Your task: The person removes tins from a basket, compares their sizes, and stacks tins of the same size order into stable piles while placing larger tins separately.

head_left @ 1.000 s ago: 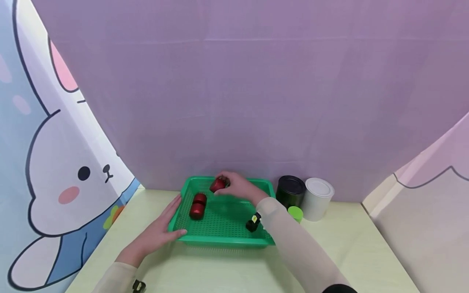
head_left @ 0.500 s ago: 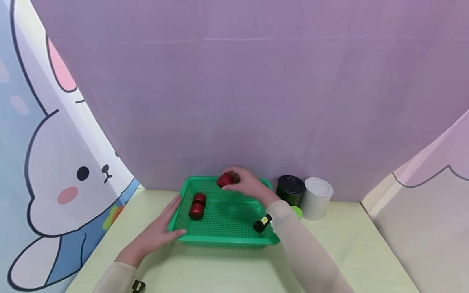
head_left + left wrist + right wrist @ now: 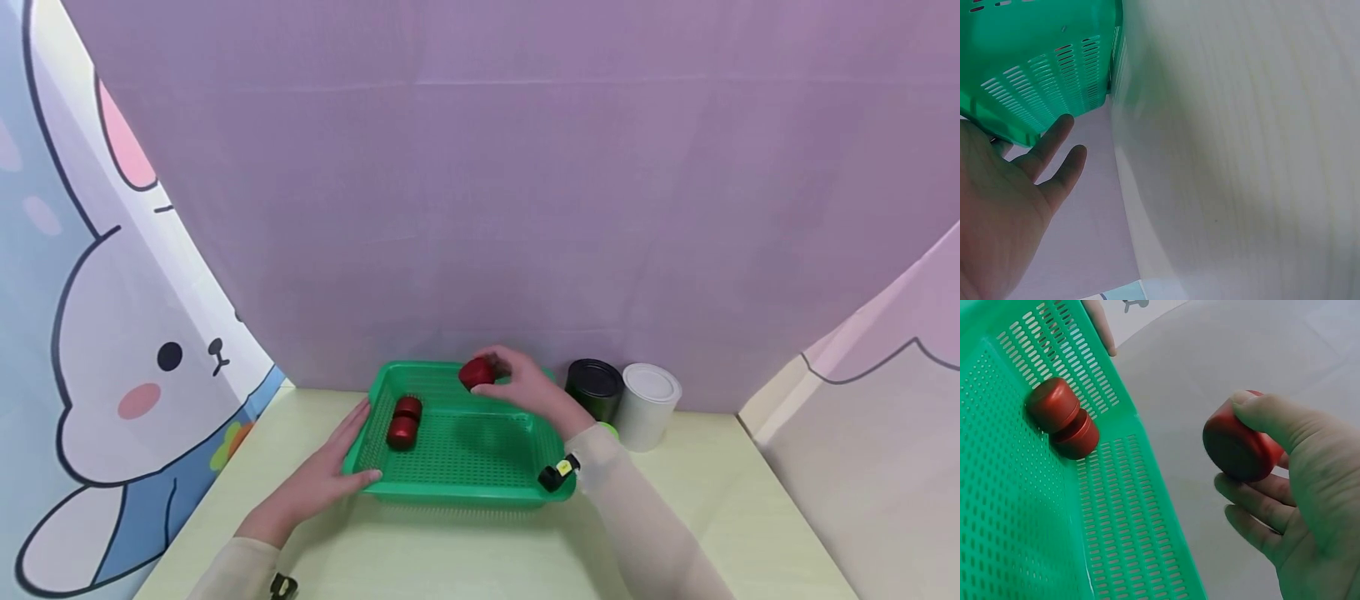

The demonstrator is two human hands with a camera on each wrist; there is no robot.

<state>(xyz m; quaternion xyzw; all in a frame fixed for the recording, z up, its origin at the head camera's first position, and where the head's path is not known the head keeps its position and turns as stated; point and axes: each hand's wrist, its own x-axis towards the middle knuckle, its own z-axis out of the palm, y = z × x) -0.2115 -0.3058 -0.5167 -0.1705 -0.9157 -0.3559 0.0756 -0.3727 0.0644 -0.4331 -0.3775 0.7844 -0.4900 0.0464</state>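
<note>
A green perforated basket stands on the pale table. My left hand rests against its left side with fingers extended, the thumb at the front corner. In the left wrist view, fingertips lie along the basket's slotted wall. Above the back of the basket, my right hand holds a small red round tin between thumb and fingers. The right wrist view shows the tin's dark flat end facing the camera. Two similar red tins sit side by side against the basket's left inner wall.
Right of the basket stand a black can and a white lidded can. A bright green lid shows partly behind my right sleeve. A purple cloth rises behind the table.
My right hand has moved right along the back of the basket, carrying the red tin, which has turned in the fingers. The left hand and the two tins inside stay put.
</note>
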